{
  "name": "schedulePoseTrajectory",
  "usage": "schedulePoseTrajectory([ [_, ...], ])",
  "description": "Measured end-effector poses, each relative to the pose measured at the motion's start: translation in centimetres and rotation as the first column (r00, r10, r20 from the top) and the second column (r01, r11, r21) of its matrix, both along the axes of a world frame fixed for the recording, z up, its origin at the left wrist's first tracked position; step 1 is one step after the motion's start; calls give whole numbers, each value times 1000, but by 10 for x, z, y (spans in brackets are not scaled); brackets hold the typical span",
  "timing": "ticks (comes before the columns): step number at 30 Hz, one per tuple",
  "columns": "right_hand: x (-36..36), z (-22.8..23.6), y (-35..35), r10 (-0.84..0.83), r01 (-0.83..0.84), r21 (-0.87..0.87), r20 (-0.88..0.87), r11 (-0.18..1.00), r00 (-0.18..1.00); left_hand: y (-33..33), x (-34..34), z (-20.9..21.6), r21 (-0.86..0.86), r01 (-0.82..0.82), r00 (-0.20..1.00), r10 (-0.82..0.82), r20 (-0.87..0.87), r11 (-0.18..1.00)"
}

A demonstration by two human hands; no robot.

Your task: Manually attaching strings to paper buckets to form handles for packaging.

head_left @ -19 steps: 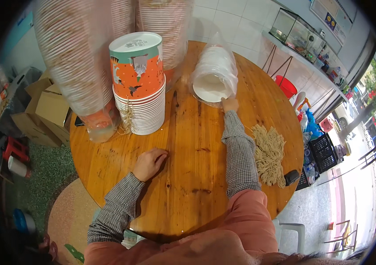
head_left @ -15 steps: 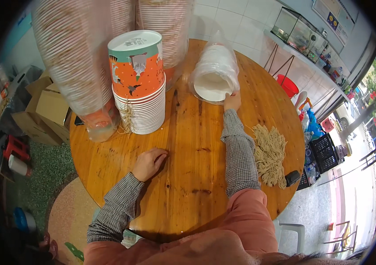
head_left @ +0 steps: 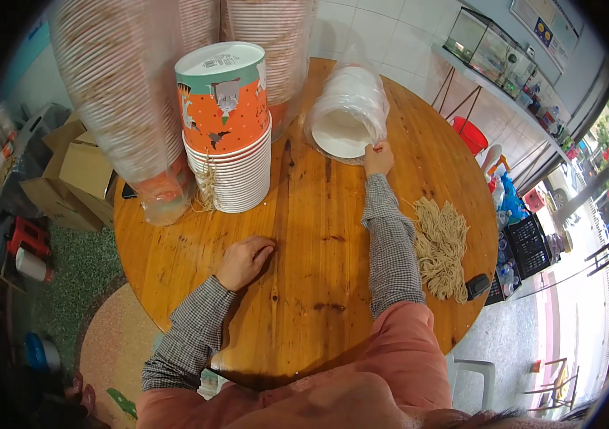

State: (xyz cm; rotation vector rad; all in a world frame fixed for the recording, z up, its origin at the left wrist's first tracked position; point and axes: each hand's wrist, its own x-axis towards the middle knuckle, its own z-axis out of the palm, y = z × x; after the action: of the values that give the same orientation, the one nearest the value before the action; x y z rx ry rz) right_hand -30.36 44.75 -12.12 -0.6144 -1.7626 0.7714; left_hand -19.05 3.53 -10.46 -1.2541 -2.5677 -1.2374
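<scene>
- Wooden bench (head_left: 318,286) before a tiled wall (head_left: 365,32): our bagged white bowls (head_left: 351,93) lie sideways near its far edge.
- They look light, thin-walled and slippery; we'd best hold them at the open end.
- Our right hand (head_left: 379,157) pinches their near edge; our left hand (head_left: 245,263) rests curled, whether fingertips meet we cannot tell.
- Orange tub stack (head_left: 226,121) crowds their left side; twine (head_left: 441,247) lies nearer us.

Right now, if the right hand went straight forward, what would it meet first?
Likely the bagged white stack; the right hand appears to touch its near edge, though depth is unclear.
</scene>
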Motion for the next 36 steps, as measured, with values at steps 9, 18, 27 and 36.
schedulePoseTrajectory([
  [9,44,19,-9,488,-495,-559,-176,665,855,-1,2,-6,34,48,999,-49,23,998],
  [18,214,31,-138,621,-499,-508,94,702,778,3,9,-4,490,-110,993,115,19,865],
  [27,356,28,-113,511,-405,-383,234,831,827,-1,17,-16,444,-52,991,101,-88,895],
  [36,338,16,-134,-80,-34,107,886,994,457,-5,29,-23,337,-134,985,163,-61,932],
])
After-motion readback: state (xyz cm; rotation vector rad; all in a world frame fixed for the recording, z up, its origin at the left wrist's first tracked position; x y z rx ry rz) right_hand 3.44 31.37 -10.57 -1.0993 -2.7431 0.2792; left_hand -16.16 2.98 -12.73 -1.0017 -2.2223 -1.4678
